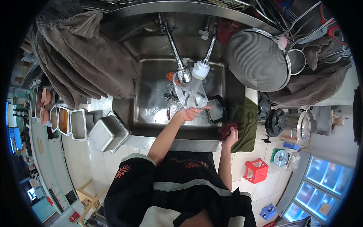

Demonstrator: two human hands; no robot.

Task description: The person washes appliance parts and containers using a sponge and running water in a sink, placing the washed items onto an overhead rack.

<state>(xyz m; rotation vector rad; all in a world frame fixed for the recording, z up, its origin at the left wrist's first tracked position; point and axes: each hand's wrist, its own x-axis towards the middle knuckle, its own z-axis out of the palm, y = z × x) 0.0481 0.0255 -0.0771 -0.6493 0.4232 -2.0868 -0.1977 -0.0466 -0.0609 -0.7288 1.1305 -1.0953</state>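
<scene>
The sink (145, 94) is holding a dark-rimmed tray (216, 110) at three o'clock from my left hand (189, 114), a red-handled utensil (168, 108) at nine and something orange (171, 76) at eleven. My left fingers are pinching the lower edge of a clear plastic piece (196, 97); it is extending toward twelve o'clock, under the white tap head (200, 70). My right hand (231, 138) is clutching a crumpled red cloth (226, 130), which is showing at eleven o'clock.

A kitchen, seemingly a commercial one: a steel sink (146, 122) with two flexible taps (172, 41), a large mesh strainer (259, 58) at its right, metal food pans (107, 131) left, a dial scale (280, 158) lower right.
</scene>
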